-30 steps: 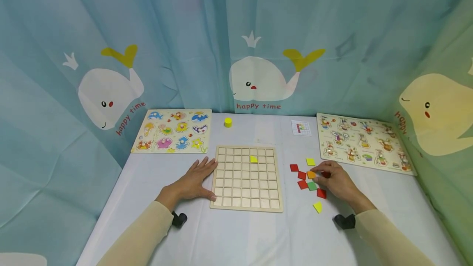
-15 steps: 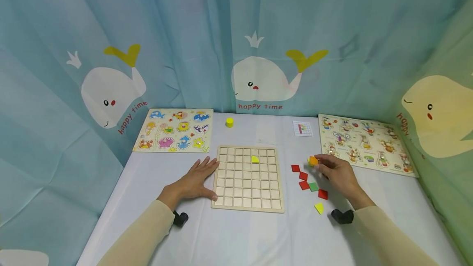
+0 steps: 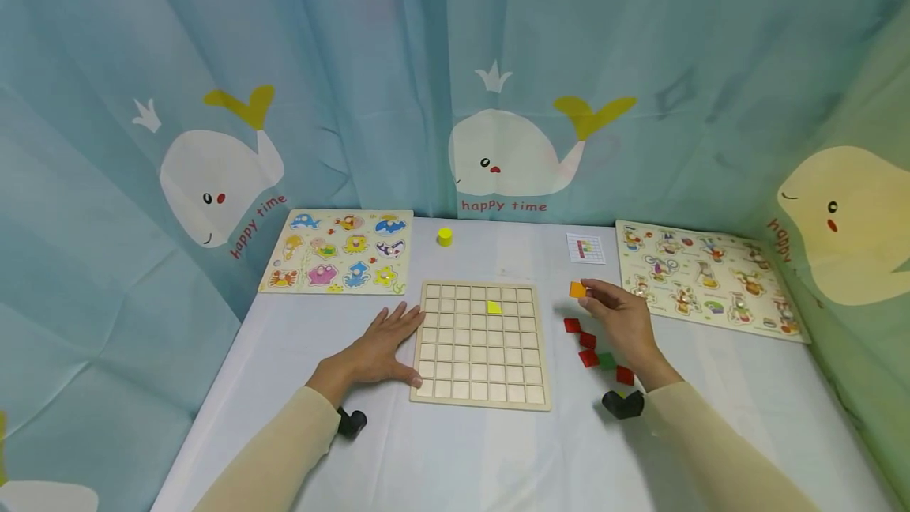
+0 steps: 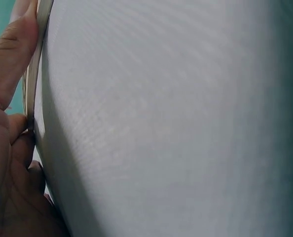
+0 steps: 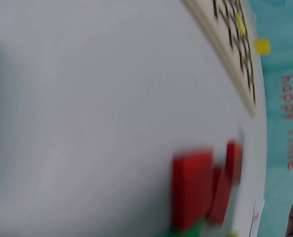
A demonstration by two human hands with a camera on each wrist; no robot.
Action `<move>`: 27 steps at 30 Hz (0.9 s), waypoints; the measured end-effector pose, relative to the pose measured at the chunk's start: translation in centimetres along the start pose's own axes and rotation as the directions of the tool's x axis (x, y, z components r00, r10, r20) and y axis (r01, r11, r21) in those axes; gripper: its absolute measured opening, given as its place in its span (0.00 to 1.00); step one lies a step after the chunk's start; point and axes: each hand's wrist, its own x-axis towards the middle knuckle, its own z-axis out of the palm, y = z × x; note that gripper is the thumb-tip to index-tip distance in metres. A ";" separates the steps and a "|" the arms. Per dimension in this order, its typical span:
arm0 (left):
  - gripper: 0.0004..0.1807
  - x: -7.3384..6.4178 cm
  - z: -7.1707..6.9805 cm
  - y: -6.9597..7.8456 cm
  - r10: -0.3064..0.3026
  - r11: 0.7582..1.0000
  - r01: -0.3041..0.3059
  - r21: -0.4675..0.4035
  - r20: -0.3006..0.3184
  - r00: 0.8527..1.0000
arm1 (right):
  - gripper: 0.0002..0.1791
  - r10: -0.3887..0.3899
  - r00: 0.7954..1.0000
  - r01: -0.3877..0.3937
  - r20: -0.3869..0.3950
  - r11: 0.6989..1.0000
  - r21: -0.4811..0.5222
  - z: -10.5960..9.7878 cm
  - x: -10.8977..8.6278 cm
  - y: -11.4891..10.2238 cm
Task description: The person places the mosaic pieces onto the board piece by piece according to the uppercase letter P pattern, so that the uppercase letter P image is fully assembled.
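Observation:
In the head view my right hand [image 3: 624,321] pinches an orange square tile [image 3: 577,290] between thumb and fingertips, over the cloth to the right of the grid board [image 3: 479,346]. Fingers spread, my left hand [image 3: 378,348] rests along the board's left edge, with the thumb at its lower corner. One yellow tile [image 3: 494,307] sits in a cell of the board's second row. Below the right hand lie several red tiles [image 3: 588,358] and a green tile [image 3: 606,361]. The left wrist view shows the left thumb [image 4: 13,54] against the board's wooden edge.
Picture puzzle boards stand at the back left [image 3: 337,251] and back right [image 3: 711,279]. A yellow cylinder [image 3: 444,237] and a small card with a coloured grid [image 3: 586,248] lie near the curtain [image 3: 370,38]. Black wrist cameras hang under both sleeves.
My right hand has picked up the orange tile, carried it over the loose yellow tile, then up and left. That yellow tile is now out of sight. The left hand stays at the board.

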 end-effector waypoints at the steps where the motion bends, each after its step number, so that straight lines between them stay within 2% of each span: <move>1: 0.67 0.0 0.0 0.0 -0.001 1.000 0.001 -0.003 0.000 1.000 | 0.20 0.003 1.000 -0.003 -0.004 1.000 0.012 0.5 0.1 -0.3; 5: 0.67 -0.1 0.0 0.1 -0.005 1.000 0.005 -0.013 -0.002 1.000 | 0.20 0.009 1.000 -0.009 -0.003 1.000 0.026 2.4 0.5 -1.8; 10: 0.67 -0.1 0.0 0.1 -0.002 1.000 0.002 -0.024 -0.007 1.000 | 0.19 -0.032 0.999 0.031 0.015 0.998 0.048 5.1 0.8 -3.2; 17: 0.66 0.0 -0.1 0.3 -0.004 1.000 0.003 -0.030 -0.006 1.000 | 0.17 -0.067 0.994 0.056 0.086 0.991 0.118 8.0 1.1 -4.6; 21: 0.65 0.2 -0.3 0.5 -0.024 1.000 0.024 -0.015 0.007 1.000 | 0.17 -0.063 0.991 0.052 0.122 0.995 0.089 9.1 1.2 -5.2; 27: 0.65 0.9 -0.8 0.8 -0.041 0.998 0.040 0.054 0.023 0.999 | 0.18 -0.047 0.987 0.039 0.155 0.998 0.054 10.3 1.4 -5.5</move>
